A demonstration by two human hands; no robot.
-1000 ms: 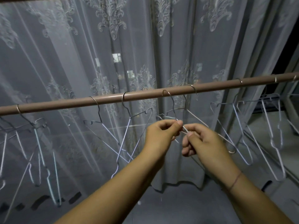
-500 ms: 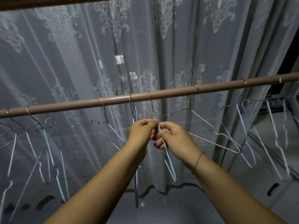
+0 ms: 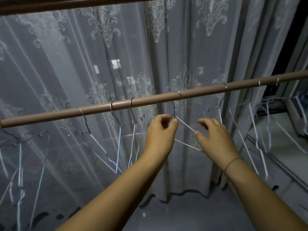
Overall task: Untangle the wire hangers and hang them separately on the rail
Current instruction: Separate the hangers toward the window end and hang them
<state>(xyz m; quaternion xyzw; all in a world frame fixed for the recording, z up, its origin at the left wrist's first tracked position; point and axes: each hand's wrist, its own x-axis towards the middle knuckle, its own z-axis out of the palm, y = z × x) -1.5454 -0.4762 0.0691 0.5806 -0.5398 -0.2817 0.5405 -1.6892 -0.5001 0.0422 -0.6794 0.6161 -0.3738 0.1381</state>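
A brown rail [image 3: 208, 91] slopes across the view with several thin wire hangers hooked on it. One wire hanger [image 3: 185, 124] hangs by its hook at the middle of the rail. My left hand [image 3: 160, 130] pinches this hanger's neck just under the hook, between thumb and forefinger. My right hand [image 3: 214, 139] curls round its right shoulder wire, thumb tip on the wire; the lower bar runs behind that palm. Two hangers [image 3: 119, 147] hang close together on separate hooks just left of my left hand.
More hangers [image 3: 41, 137] crowd the rail's left end, and others [image 3: 250, 130] hang to the right. A lace curtain [image 3: 100, 47] hangs close behind the rail. A window ledge [image 3: 283, 135] lies at the right, and a second dark rod [image 3: 66, 4] runs overhead.
Both hands have let go of the pair of hangers they pinched and moved right to the middle hanger. That pair now hangs on its own left of my hands.
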